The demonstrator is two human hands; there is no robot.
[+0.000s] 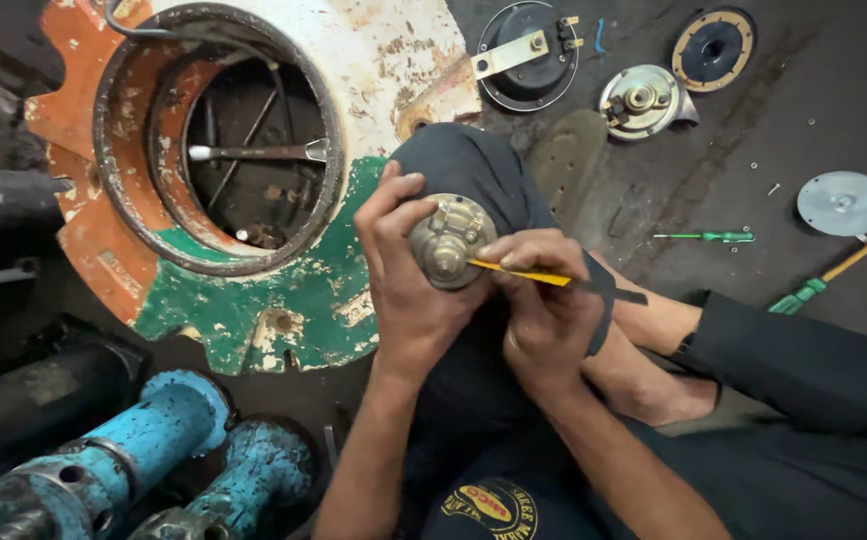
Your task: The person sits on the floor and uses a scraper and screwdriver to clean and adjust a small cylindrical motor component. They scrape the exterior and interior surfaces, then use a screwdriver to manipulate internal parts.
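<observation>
Left hand (404, 285) gripped round metal part (451, 240) over knee; right hand (544, 300) pinched yellow tool (519, 272) against it.

A worker's bare forearms fill the lower centre of the frame, no sleeves reaching the wrists. The left hand (409, 270) carries no jewellery, while the right hand (544, 310) shows a thin ring on one finger. Dark trousers cover the raised knee at centre and the leg stretching to the right edge. A dark shirt at the bottom edge bears a red-and-yellow printed emblem. One bare foot shows at right of centre.
</observation>
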